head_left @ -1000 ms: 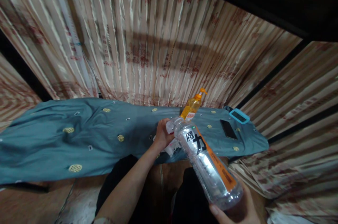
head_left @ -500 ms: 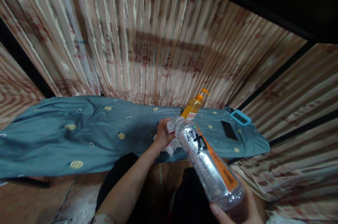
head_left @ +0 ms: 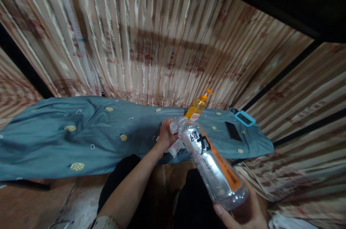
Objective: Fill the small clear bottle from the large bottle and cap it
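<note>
My right hand grips the base of a large clear plastic bottle with an orange and white label. The bottle tilts away from me, its neck pointing at the table. My left hand is closed around the bottle's cap end, with a crumpled white cloth or tissue bunched under its fingers. Whether the cap is on or off I cannot tell. Just behind the neck stands an orange pump bottle.
A teal cloth with yellow dots covers the low table. On its right end lie a black phone and a device in a light blue case. Striped curtains hang behind. My dark-trousered legs are below, over a wooden floor.
Both hands and the bottle stay almost still. The view has shifted slightly, and the left hand sits a little higher on the bottle's neck.
</note>
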`<move>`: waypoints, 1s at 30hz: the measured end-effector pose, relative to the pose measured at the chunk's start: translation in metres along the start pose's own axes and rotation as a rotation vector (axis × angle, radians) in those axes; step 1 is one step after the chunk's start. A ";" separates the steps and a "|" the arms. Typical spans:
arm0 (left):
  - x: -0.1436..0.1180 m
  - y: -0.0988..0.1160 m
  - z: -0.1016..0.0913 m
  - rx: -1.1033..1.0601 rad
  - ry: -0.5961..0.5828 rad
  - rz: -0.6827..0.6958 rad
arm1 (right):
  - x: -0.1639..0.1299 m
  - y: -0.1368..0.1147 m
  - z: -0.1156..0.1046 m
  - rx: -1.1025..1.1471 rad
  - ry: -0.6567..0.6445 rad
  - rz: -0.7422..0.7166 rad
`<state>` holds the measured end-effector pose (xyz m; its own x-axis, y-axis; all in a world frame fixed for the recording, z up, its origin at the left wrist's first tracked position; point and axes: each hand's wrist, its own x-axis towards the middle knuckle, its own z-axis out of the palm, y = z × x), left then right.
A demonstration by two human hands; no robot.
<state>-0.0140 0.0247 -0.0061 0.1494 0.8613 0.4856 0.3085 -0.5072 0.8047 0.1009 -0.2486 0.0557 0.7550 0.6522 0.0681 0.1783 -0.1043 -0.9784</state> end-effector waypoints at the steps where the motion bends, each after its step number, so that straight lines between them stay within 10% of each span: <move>1: 0.000 0.000 -0.001 -0.005 0.000 0.000 | 0.000 -0.001 0.000 0.009 0.001 0.003; 30: 0.000 0.000 -0.001 0.001 0.012 0.009 | -0.001 -0.009 0.005 0.022 0.021 -0.006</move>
<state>-0.0148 0.0243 -0.0060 0.1410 0.8564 0.4967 0.3082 -0.5147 0.8000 0.0953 -0.2449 0.0634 0.7668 0.6371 0.0776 0.1692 -0.0840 -0.9820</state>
